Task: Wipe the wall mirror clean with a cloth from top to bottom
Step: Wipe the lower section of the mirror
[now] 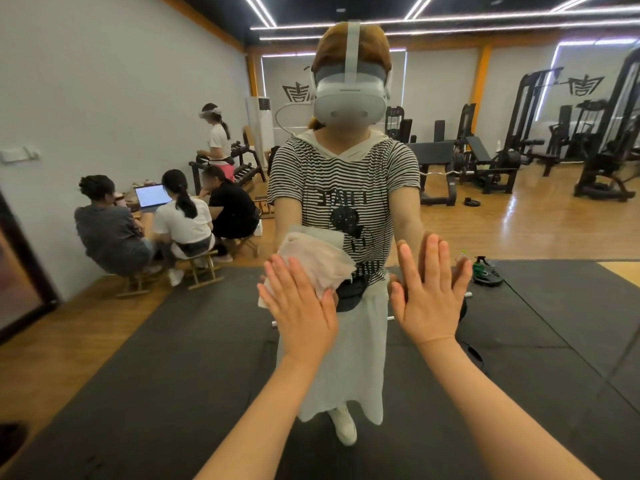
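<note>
The wall mirror (519, 237) fills nearly the whole view. The left hand (301, 306), at about seven o'clock from the centre, presses a pale cloth (311, 261) flat against the glass; its fingers (287, 275) are straight and close together, and the cloth bunches out past them toward twelve o'clock. The right hand (427, 296), at about five o'clock, lies bare and flat on the mirror with its fingers slightly spread, holding nothing.

Both hands sit around mid-height of the glass, so the lower part probably remains to be wiped. The likely trouble is the bare palm: skin on glass tends to leave prints where the cloth may have passed. The cloth is only pressed, not gripped, so a quick downward stroke could let it slip or fold and leave streaks.
</note>
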`<action>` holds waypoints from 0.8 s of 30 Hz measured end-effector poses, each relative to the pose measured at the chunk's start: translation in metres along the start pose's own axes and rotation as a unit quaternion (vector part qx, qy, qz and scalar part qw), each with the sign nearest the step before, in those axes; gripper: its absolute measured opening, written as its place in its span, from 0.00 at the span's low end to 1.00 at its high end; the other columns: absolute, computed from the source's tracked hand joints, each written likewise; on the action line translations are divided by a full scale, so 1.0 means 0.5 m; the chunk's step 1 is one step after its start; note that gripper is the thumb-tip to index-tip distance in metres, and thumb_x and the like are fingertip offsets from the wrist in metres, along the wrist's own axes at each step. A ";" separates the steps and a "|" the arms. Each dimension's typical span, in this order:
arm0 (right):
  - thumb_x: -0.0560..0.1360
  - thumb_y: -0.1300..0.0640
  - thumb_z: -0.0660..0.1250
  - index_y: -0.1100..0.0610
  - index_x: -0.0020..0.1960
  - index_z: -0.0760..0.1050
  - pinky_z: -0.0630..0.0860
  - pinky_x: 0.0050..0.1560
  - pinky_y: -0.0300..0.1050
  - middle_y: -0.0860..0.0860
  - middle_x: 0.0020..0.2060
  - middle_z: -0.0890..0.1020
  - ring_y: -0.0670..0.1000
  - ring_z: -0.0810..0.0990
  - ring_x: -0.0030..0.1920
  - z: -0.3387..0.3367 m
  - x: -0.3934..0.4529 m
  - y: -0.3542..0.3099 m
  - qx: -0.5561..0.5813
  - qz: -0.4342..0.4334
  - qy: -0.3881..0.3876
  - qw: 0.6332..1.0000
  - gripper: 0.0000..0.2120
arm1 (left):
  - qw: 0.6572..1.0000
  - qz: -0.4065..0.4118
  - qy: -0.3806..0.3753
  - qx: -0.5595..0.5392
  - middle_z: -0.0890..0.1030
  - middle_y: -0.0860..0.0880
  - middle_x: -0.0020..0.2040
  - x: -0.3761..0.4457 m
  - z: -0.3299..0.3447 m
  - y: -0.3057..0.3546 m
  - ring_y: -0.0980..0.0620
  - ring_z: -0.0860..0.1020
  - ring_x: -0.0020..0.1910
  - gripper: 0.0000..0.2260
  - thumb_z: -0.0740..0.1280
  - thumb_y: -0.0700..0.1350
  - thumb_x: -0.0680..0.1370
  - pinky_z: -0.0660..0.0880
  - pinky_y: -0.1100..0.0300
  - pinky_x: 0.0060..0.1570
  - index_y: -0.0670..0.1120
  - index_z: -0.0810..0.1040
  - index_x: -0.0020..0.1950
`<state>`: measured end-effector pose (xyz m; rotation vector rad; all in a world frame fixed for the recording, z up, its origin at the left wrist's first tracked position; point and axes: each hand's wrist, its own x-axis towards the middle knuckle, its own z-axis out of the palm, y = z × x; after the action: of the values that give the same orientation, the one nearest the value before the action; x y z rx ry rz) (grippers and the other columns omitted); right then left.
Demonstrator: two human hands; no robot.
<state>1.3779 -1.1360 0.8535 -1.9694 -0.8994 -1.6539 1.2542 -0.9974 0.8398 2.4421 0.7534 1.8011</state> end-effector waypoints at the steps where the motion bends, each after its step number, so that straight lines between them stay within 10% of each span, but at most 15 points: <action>1: 0.83 0.45 0.45 0.48 0.80 0.45 0.39 0.74 0.59 0.53 0.79 0.41 0.52 0.42 0.78 0.000 0.000 0.001 -0.001 -0.001 0.001 1.000 0.27 | 0.999 0.035 -0.008 0.014 0.42 0.37 0.78 -0.003 -0.003 -0.015 0.40 0.41 0.78 0.30 0.43 0.55 0.83 0.40 0.43 0.74 0.40 0.36 0.78; 4: 0.83 0.46 0.45 0.48 0.80 0.45 0.38 0.75 0.58 0.53 0.79 0.41 0.52 0.41 0.78 -0.002 0.001 0.002 -0.004 -0.003 -0.001 1.000 0.27 | 0.998 0.059 -0.019 0.024 0.43 0.37 0.79 0.007 -0.021 -0.037 0.42 0.41 0.78 0.30 0.46 0.52 0.83 0.40 0.44 0.74 0.40 0.38 0.78; 10: 0.83 0.46 0.44 0.48 0.80 0.44 0.38 0.74 0.58 0.52 0.79 0.40 0.52 0.41 0.78 -0.002 0.002 -0.002 -0.005 0.003 -0.001 1.000 0.27 | 0.983 -0.169 0.043 -0.063 0.50 0.31 0.77 0.113 -0.057 -0.012 0.34 0.48 0.76 0.32 0.52 0.49 0.79 0.42 0.37 0.72 0.32 0.47 0.77; 19: 0.82 0.45 0.43 0.48 0.80 0.42 0.40 0.74 0.58 0.51 0.78 0.39 0.52 0.40 0.78 -0.001 0.000 0.001 -0.017 0.008 -0.005 1.000 0.27 | 0.975 0.213 -0.038 0.043 0.36 0.47 0.79 -0.006 -0.002 -0.036 0.44 0.37 0.78 0.36 0.54 0.51 0.77 0.42 0.38 0.71 0.43 0.38 0.79; 24: 0.83 0.45 0.44 0.48 0.80 0.43 0.39 0.74 0.56 0.50 0.78 0.38 0.51 0.40 0.78 -0.008 0.006 -0.004 -0.025 0.012 -0.019 0.999 0.27 | 0.980 0.196 -0.035 0.015 0.37 0.48 0.79 -0.030 0.010 -0.030 0.45 0.38 0.78 0.36 0.54 0.51 0.76 0.43 0.38 0.71 0.44 0.40 0.79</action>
<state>1.3741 -1.1368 0.8572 -2.0441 -0.8516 -1.6459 1.2498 -0.9886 0.8202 2.8132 0.3083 1.8090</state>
